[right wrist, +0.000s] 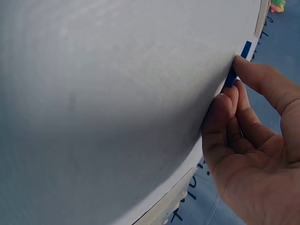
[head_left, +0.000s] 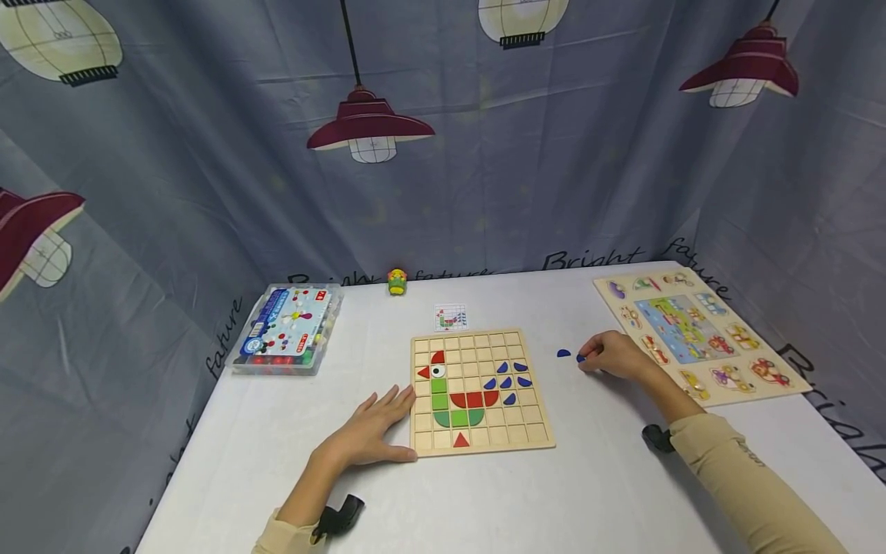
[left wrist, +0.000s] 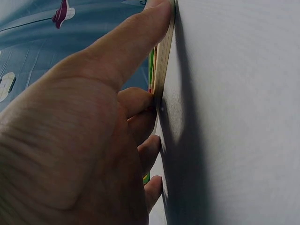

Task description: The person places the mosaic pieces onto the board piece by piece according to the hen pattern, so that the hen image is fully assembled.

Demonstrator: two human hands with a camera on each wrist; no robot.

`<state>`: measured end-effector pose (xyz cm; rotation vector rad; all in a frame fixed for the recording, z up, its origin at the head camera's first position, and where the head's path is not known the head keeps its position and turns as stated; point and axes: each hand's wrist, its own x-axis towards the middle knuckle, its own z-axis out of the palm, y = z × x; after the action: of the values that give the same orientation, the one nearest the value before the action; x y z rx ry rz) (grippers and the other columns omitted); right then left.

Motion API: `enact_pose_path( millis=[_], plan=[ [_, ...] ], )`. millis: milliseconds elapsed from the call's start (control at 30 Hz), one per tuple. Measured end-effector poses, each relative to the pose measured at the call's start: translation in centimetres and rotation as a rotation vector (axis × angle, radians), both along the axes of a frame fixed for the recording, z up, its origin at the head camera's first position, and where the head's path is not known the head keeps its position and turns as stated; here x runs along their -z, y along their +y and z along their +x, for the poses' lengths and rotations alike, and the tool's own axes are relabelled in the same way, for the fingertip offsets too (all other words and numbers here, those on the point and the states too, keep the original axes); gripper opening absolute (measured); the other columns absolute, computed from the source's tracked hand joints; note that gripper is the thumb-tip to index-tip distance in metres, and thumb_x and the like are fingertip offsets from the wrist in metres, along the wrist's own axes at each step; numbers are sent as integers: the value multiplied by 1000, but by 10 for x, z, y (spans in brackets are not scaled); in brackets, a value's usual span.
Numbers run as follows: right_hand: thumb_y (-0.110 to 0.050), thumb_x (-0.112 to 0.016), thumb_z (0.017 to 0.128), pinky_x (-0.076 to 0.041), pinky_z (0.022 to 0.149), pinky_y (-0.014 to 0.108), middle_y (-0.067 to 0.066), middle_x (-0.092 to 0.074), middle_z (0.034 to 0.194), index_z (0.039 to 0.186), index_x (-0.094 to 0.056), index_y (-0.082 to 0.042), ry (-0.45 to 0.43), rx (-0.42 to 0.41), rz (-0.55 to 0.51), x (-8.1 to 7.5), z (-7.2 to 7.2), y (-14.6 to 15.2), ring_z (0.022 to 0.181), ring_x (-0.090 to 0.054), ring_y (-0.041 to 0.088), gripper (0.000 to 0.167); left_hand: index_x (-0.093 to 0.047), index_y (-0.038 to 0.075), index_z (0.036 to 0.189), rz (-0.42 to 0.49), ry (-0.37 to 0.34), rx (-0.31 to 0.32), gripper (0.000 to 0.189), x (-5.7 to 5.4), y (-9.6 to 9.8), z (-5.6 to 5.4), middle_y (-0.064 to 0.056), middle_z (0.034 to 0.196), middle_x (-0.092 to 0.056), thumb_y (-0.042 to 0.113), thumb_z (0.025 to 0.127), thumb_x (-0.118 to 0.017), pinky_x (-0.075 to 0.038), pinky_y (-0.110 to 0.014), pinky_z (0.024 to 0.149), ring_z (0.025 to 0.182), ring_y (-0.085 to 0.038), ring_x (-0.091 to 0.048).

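Note:
A wooden grid board (head_left: pixel 534 435) lies mid-table, with red, green, blue and white tiles forming a bird shape. My left hand (head_left: pixel 374 431) rests against its left edge, fingers spread and straight; the left wrist view shows the thumb (left wrist: pixel 136 40) along the board's side. To the right of the board, my right hand (head_left: pixel 612 355) pinches a small blue tile (right wrist: pixel 230 77) between thumb and fingers, low over the tabletop. Another blue half-round tile (head_left: pixel 564 353) lies just left of that hand. Several similar blue tiles (head_left: pixel 510 399) sit on the board's right part.
A small picture card (head_left: pixel 451 317) lies behind the board, with a little toy figure (head_left: pixel 397 282) farther back. At the left is a clear plastic case (head_left: pixel 284 331) with a printed cover. A wooden picture puzzle (head_left: pixel 699 335) lies at the right, partly behind the right forearm.

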<state>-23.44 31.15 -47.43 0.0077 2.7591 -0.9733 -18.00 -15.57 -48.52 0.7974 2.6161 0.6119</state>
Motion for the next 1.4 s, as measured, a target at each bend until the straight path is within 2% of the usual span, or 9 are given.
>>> enact_pose_path(
  millis=[500, 667, 900, 1167, 1400],
  plan=[
    [-13, -75, 78, -43, 56, 21, 3, -60, 77, 97, -67, 2, 20, 1, -14, -6, 11, -18, 69, -52, 13, 26, -28, 13, 154, -7, 4, 2, 100, 2, -1, 0, -1, 162, -24, 58, 77, -73, -11, -54, 123, 152, -28, -16],
    [-12, -75, 77, -42, 56, 22, 3, -60, 76, 94, -67, 1, 46, -18, 5, -14, 20, -40, 69, -51, 14, 23, -29, 12, 154, 5, 8, 5, 100, 2, -2, 0, -2, 162, -25, 57, 76, -74, -12, -55, 123, 152, -29, -16],
    [-10, -74, 79, -40, 54, 23, 1, -57, 73, 92, -68, -2, 28, -89, -20, -20, 35, -76, 67, -50, 14, 16, -29, 12, 154, 5, 5, -1, 100, 0, 0, 0, -2, 162, -25, 56, 76, -75, -12, -56, 123, 152, -29, -16],
    [-8, -76, 77, -40, 53, 20, 1, -58, 73, 87, -67, -4, -3, -134, -53, -14, 43, -100, 66, -51, 12, 14, -28, 12, 154, 0, 10, 7, 100, 0, 0, 0, -3, 162, -24, 57, 77, -74, -12, -55, 123, 152, -29, -16],
    [-6, -78, 75, -39, 53, 19, 1, -57, 71, 82, -66, -5, -22, -123, -54, -7, 47, -108, 65, -51, 12, 13, -28, 13, 154, 2, 5, 3, 101, 0, 0, 1, -1, 162, -24, 58, 77, -73, -11, -54, 123, 152, -28, -16]
  ],
)
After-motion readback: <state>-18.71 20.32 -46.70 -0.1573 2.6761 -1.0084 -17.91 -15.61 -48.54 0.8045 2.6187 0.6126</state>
